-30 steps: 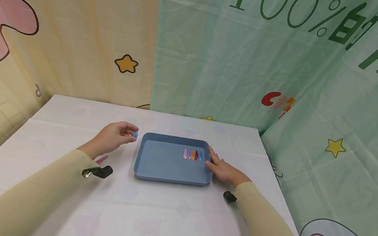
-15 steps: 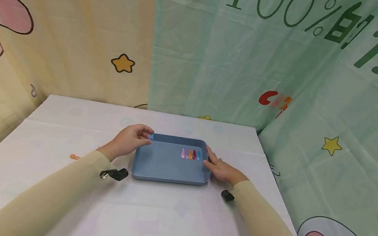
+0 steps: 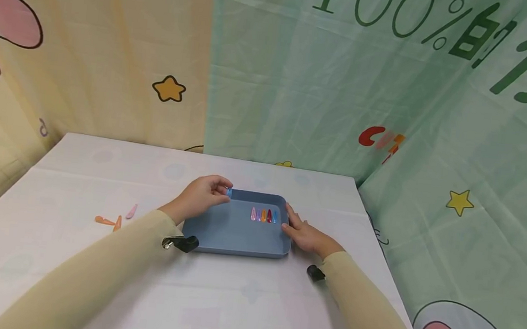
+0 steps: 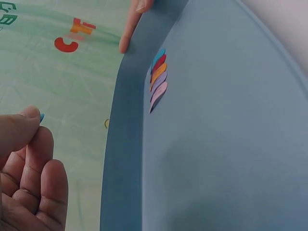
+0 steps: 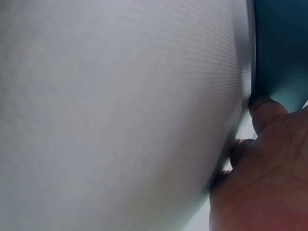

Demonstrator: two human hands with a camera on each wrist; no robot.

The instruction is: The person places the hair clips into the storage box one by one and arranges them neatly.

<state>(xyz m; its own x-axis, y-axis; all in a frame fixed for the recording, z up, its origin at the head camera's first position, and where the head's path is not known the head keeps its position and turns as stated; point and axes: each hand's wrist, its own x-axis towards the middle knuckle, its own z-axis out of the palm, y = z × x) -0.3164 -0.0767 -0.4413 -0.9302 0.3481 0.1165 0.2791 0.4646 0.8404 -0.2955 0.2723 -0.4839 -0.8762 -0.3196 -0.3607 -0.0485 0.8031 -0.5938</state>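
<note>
My left hand is over the left part of a blue-grey tray, near its far rim. Its thumb and fingertips pinch a small blue hair clip; only a bit of the clip shows in the left wrist view. My right hand holds the tray's right side, thumb at the rim and fingers along the outside. Inside the tray, toward the right, several teardrop-shaped hair clips lie side by side in a row: pink, purple, orange, red and blue.
Left of the tray, two orange hair clips and a pink hair clip lie on the white-covered table, partly beside the left sleeve. Printed curtains stand behind the table and to its sides.
My left hand has moved right, from beside the tray to over it, with the blue hair clip pinched. Loose clips on the left have come out from behind the sleeve. The right hand stays put.
</note>
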